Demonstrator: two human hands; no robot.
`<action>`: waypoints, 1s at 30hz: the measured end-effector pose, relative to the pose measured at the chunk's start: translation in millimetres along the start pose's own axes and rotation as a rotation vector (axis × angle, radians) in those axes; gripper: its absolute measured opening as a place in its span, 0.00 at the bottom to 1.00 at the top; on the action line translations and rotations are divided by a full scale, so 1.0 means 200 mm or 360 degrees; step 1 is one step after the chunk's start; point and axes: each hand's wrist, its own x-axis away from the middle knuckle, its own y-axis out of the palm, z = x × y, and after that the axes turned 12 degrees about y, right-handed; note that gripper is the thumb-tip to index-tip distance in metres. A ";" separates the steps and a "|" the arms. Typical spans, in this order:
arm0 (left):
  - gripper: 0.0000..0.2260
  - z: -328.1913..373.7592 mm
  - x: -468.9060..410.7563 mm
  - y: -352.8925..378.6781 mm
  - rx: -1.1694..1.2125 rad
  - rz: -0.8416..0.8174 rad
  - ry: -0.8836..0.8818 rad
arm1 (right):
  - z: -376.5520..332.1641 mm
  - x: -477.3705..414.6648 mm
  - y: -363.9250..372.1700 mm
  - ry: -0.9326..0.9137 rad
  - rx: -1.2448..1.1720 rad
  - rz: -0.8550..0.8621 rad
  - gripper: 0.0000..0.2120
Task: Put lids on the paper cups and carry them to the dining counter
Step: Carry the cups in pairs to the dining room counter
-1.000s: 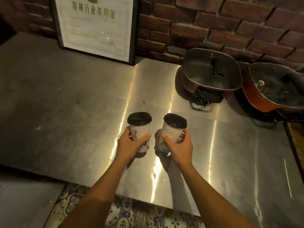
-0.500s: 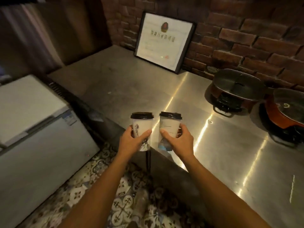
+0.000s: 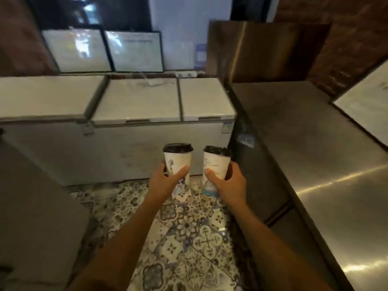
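Head view. A patterned tile floor is seen underfoot. White chest freezers are ranged ahead, with framed boards propped behind. A steel worktop runs along the right, against a brick wall.

Two paper cups are held in the air above the floor, just apart. The left cup is gripped by the left hand, fingers and thumb curled round it. The right cup is gripped likewise by the right hand. A black lid is seated on each. Long axes are near vertical, mouths upward, and the right cup's top is tipped slightly rightward.
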 end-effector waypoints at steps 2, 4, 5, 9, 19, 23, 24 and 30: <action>0.22 -0.06 0.07 -0.34 -0.0032 0.0183 -0.0036 | -0.09 0.08 0.30 -0.0087 0.0071 -0.0145 0.37; 0.24 -0.12 0.18 -0.71 -0.0096 0.0369 -0.0088 | -0.17 0.20 0.63 -0.0164 0.0140 -0.0290 0.37; 0.25 -0.15 0.22 -0.86 -0.0117 0.0450 -0.0111 | -0.20 0.25 0.76 -0.0187 0.0151 -0.0349 0.37; 0.26 -0.24 0.47 -1.62 -0.0199 0.0825 -0.0132 | -0.39 0.63 1.45 -0.0341 0.0206 -0.0669 0.37; 0.27 -0.37 1.21 -3.23 -0.0479 0.1427 -0.0185 | -0.84 1.73 2.84 -0.0711 0.0200 -0.1368 0.36; 0.27 -0.44 1.52 -3.64 -0.0463 0.1630 -0.0294 | -0.93 2.16 3.25 -0.0839 0.0219 -0.1640 0.35; 0.27 -0.46 1.59 -3.73 -0.0457 0.1683 -0.0328 | -0.95 2.25 3.34 -0.0878 0.0225 -0.1697 0.33; 0.28 -0.56 1.79 -4.20 -0.0555 0.2037 -0.0465 | -0.99 2.69 3.91 -0.1025 0.0326 -0.1975 0.36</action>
